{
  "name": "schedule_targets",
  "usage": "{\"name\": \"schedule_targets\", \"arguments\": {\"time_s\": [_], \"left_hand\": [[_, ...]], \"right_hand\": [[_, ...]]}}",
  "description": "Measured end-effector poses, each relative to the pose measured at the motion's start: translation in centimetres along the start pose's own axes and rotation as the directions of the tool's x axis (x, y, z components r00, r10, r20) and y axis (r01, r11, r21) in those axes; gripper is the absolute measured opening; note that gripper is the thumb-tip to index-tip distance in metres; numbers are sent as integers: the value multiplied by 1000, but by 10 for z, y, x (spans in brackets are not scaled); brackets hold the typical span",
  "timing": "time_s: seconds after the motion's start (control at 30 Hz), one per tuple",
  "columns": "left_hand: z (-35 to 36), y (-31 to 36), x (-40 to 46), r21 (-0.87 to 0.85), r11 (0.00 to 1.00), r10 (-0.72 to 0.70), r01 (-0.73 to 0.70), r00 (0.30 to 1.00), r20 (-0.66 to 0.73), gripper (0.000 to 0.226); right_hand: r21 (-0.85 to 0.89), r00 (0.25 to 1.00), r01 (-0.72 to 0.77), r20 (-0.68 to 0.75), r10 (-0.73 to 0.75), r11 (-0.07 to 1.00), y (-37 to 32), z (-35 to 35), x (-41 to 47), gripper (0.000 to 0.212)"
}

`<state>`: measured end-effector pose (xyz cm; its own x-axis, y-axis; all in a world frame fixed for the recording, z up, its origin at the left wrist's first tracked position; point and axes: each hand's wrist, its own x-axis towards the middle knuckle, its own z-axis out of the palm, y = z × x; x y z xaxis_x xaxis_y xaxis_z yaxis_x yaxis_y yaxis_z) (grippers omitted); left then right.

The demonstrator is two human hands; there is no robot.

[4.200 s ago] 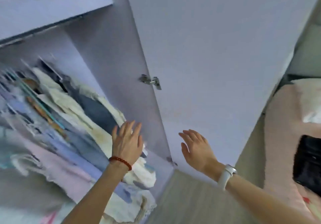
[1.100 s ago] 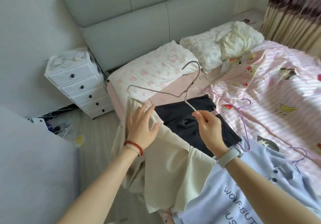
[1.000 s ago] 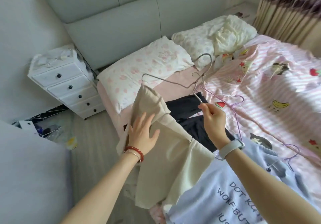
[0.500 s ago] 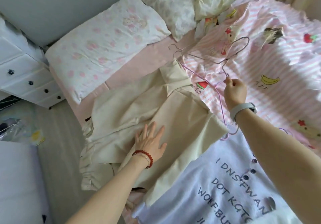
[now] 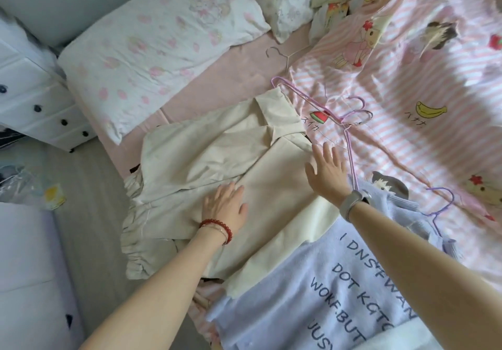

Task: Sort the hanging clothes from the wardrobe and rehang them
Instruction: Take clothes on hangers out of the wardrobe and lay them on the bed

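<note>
A cream garment [image 5: 206,165] lies spread flat on the bed, collar pointing toward the pillows. My left hand [image 5: 224,208] presses flat on its lower middle with straight fingers. My right hand [image 5: 326,171] lies open over the garment's right edge, holding nothing. Just beyond my right hand, wire hangers [image 5: 350,116] rest on the striped quilt, one pink and one grey, hooks overlapping. A pale blue printed shirt [image 5: 339,295] lies at the near right, still on a purple hanger [image 5: 440,205]. Another pale hanger [image 5: 282,56] lies near the pillows.
A pink striped cartoon quilt [image 5: 421,83] covers the bed's right side. Two pillows [image 5: 157,45] lie at the head. A white drawer unit [image 5: 32,99] stands left of the bed, with clutter on the floor [image 5: 30,186]. The wardrobe's white surface [image 5: 27,268] is at the near left.
My right hand let go of the grey hanger, which now lies on the quilt, and moved back onto the cream garment. The left hand stays pressed on the garment.
</note>
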<state>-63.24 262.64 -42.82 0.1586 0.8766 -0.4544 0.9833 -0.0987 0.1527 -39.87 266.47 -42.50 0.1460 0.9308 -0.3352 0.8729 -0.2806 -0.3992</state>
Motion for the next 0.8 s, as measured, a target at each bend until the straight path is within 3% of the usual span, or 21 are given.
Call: {"name": "schedule_targets", "arguments": {"time_s": [0.1, 0.3, 0.37, 0.53, 0.63, 0.73, 0.8], "left_hand": [[-24, -17, -27, -1, 998, -64, 65, 975, -213, 49], [-64, -67, -131, -71, 985, -170, 154, 915, -365, 49], [-59, -86, -181, -121, 974, -224, 193, 900, -373, 48], [5, -132, -316, -218, 881, -465, 421, 855, -230, 48], [48, -161, -396, -237, 785, -613, 572, 771, -170, 47], [81, -189, -473, -292, 683, -724, 669, 672, -153, 50], [97, -206, -528, -333, 590, -805, 735, 567, -174, 51]], "right_hand": [[58, 986, 131, -110, -124, 990, -40, 4, -33, 47], [5, 901, 390, -210, -380, 921, -134, 6, -122, 39], [-2, 869, 472, -165, -466, 882, -161, 14, -163, 37], [-69, 780, 622, 137, -610, 780, -203, 68, -266, 43], [-60, 676, 719, 292, -676, 693, -225, 107, -330, 45], [-59, 486, 857, 424, -764, 512, -251, 145, -400, 44], [-24, 372, 915, 436, -820, 403, -274, 166, -446, 43]]}}
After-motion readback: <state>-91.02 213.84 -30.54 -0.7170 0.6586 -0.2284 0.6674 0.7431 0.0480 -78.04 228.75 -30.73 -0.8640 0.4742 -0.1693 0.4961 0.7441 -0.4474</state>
